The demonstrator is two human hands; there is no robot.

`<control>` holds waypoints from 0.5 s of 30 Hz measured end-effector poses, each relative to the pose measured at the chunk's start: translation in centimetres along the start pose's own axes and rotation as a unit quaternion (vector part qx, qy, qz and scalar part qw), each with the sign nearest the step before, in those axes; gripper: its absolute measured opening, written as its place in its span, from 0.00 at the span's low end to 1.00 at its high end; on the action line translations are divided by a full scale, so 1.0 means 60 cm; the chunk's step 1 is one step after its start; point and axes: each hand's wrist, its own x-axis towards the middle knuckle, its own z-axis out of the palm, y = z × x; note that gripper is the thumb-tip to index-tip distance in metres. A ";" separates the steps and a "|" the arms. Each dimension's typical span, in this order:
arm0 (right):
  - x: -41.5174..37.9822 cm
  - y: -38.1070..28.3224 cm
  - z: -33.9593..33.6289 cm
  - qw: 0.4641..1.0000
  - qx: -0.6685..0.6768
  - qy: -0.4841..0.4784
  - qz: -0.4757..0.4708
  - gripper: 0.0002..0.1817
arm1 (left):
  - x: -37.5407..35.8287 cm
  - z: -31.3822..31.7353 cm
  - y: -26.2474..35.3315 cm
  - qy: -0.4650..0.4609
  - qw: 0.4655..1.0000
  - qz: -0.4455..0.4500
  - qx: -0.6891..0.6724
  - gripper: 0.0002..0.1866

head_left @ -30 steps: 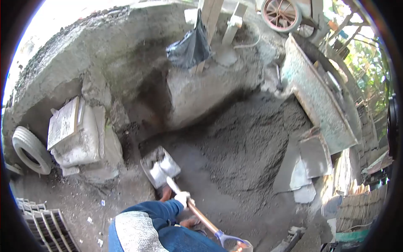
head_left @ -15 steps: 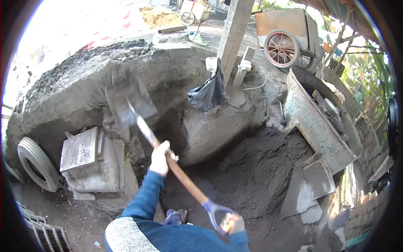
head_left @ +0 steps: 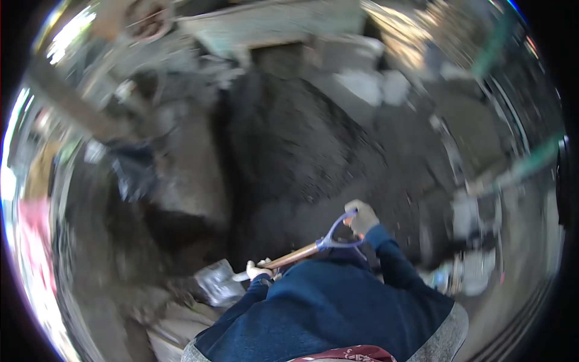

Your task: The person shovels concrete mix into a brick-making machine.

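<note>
A shovel (head_left: pixel 292 257) lies low across the front of my body, its metal blade to the left and its blue-purple D-shaped handle to the right. My left hand (head_left: pixel 259 269) is closed around the lower shaft, close to the blade. At the other end, my right hand (head_left: pixel 362 218) grips the crossbar of the handle. The blade looks bare, though motion blur softens it. Beyond the shovel rises a heap of dark, fine sand or soil (head_left: pixel 295 139).
A greenish metal trough (head_left: pixel 271 25) stands behind the heap. To the left are a rounded earthen ledge (head_left: pixel 190 160), a black plastic bag (head_left: pixel 134 173) and a slanting post (head_left: pixel 78 105). Pale broken slabs (head_left: pixel 360 85) lie at the back right. Much is blurred.
My view has swung right, toward the dark heap. The shovel, previously stretched forward with its blade against the earthen wall, is now drawn back close to my body, both hands still on it.
</note>
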 end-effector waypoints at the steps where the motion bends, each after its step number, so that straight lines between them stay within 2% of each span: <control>1: -0.017 -0.028 -0.052 0.999 0.007 0.004 0.041 0.20 | 0.001 -0.007 -0.029 -0.006 0.994 -0.083 0.075 0.27; 2: -0.025 0.006 -0.085 0.999 -0.015 0.027 0.022 0.21 | -0.002 -0.012 -0.050 -0.005 0.975 -0.167 0.147 0.29; 3: -0.022 0.034 -0.112 0.998 -0.046 0.028 0.033 0.24 | 0.137 -0.053 -0.046 -0.131 0.921 -0.307 0.203 0.32; 5: -0.041 0.074 -0.125 0.997 -0.041 0.060 0.042 0.24 | 0.152 -0.039 -0.089 -0.128 0.927 -0.188 0.299 0.29; 7: -0.043 0.123 -0.133 0.995 -0.034 0.074 0.051 0.24 | 0.115 0.023 -0.109 -0.090 0.939 -0.132 0.306 0.28; 10: -0.050 0.233 -0.135 0.991 0.027 0.080 0.100 0.25 | 0.021 0.101 -0.136 -0.057 0.958 -0.043 0.276 0.27; 11: -0.050 0.268 -0.137 0.990 0.023 0.087 0.110 0.25 | 0.003 0.128 -0.150 -0.054 0.973 0.013 0.225 0.26; 12: -0.046 0.300 -0.140 0.987 0.021 0.099 0.121 0.24 | -0.018 0.158 -0.157 -0.063 0.962 -0.003 0.266 0.27; 14: -0.046 0.356 -0.149 0.972 0.047 0.115 0.200 0.24 | -0.059 0.201 -0.185 -0.114 0.948 0.040 0.296 0.29; 15: -0.042 0.376 -0.165 0.968 0.012 0.115 0.222 0.25 | -0.079 0.229 -0.212 -0.152 0.942 0.073 0.289 0.30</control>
